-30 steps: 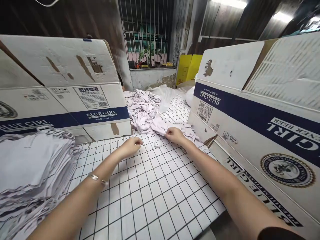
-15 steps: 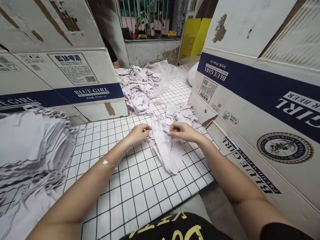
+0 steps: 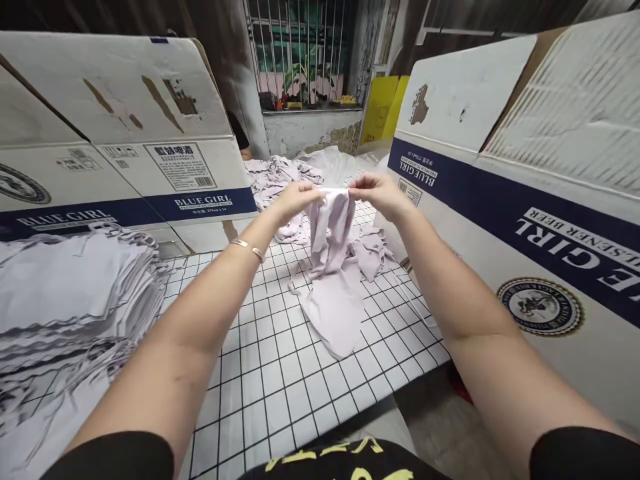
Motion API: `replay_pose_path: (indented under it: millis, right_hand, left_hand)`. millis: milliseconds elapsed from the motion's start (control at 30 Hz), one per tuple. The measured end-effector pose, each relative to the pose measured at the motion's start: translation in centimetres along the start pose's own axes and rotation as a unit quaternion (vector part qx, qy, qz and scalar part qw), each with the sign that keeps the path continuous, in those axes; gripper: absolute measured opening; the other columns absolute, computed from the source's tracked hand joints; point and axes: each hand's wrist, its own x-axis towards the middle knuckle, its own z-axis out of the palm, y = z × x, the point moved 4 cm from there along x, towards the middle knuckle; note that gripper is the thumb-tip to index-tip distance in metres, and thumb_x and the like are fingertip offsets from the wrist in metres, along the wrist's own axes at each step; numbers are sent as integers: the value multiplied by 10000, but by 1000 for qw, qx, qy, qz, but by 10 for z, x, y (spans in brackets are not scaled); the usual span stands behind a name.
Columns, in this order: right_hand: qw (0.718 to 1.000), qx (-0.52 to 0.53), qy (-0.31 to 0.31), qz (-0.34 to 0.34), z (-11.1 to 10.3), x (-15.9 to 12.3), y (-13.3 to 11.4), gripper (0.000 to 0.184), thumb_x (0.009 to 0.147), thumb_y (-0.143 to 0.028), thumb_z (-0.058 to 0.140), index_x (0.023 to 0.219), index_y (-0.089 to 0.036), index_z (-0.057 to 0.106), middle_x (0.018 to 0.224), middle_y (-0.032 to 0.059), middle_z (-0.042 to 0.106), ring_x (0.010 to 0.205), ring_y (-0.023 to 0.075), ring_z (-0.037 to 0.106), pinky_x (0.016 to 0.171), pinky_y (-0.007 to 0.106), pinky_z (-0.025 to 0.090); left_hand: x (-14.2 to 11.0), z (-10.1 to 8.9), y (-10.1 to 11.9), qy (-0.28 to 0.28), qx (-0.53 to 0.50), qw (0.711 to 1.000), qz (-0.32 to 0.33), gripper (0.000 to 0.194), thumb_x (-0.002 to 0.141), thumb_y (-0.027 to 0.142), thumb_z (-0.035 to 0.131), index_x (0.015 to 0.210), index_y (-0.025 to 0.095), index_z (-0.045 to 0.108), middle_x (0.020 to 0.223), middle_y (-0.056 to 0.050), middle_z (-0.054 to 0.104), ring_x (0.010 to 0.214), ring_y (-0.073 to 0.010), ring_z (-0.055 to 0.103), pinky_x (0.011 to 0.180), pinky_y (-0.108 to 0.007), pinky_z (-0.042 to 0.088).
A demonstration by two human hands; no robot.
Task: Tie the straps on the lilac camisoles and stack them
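Observation:
Between my two hands a pale lilac cloth piece (image 3: 333, 227) is held up by its top edge, which is stretched taut. My left hand (image 3: 297, 200) pinches the left corner of that edge; my right hand (image 3: 374, 190) pinches the right one. The cloth hangs down in folds, and its lower part spreads over the grid-patterned tabletop (image 3: 270, 373). Just right of it lies another crumpled lilac cloth (image 3: 373, 253). Farther back is a heap of similar cloth pieces (image 3: 280, 175), partly hidden behind my left hand. Whether the cloth is a finished garment I cannot tell.
On the left, a thick stack of lilac cloth pieces (image 3: 60, 280) lies before a white-and-blue beer carton (image 3: 200, 167). A second such carton (image 3: 465, 200) borders the table on the right. At the back are clear plastic (image 3: 337, 163), a yellow box (image 3: 383, 113) and a barred window (image 3: 305, 53).
Both hands have risen and moved away from me, lifting the cloth's top edge off the table and pulling it straight. The camera's view has tilted up slightly.

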Motion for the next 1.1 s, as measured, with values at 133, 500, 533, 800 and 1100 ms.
replay_pose_path:
  millis: [133, 500, 533, 800, 1100]
  right_hand:
    - [994, -81, 22, -69, 15, -62, -39, 409, 792, -379, 713, 1139, -211, 575, 1091, 77, 592, 1004, 204, 555, 856, 358, 480]
    - [963, -261, 21, 59, 45, -130, 90, 219, 723, -44, 536, 850, -177, 655, 1023, 146, 565, 1019, 303, 502, 935, 500, 381]
    - [959, -270, 59, 59, 31, -109, 81, 259, 721, -47, 546, 934, -156, 645, 1113, 179, 535, 1117, 345, 452, 969, 541, 340]
    - [971, 28, -236, -29, 152, -122, -19, 835, 704, -383, 762, 1422, -299, 344, 1410, 114, 457, 1233, 292, 482, 949, 451, 464]
    - [968, -46, -211, -131, 149, -137, -18, 270, 756, -219, 676, 1024, -245, 679, 1072, 49, 657, 1065, 258, 567, 954, 473, 442]
  left_hand:
    - [-39, -45, 69, -5, -42, 999, 19, 147, 729, 158, 710, 704, 127, 569, 723, -14, 551, 703, -105, 528, 672, -234, 421]
    - [-136, -123, 73, 68, -226, 962, -137, 102, 863, 224, 633, 836, 126, 635, 770, -25, 696, 728, -136, 641, 726, -280, 545]
    - [-139, -124, 71, 68, -232, 959, -149, 94, 850, 208, 645, 832, 117, 632, 762, -33, 697, 725, -138, 644, 736, -285, 545]
    - [-161, -115, 64, 54, -245, 949, -189, 99, 822, 189, 660, 859, 100, 636, 768, -80, 681, 727, -180, 666, 690, -315, 562]
    - [-243, -122, 23, 95, -76, 971, -205, 253, 684, 225, 707, 894, 152, 586, 837, -47, 640, 717, -167, 618, 611, -282, 518]
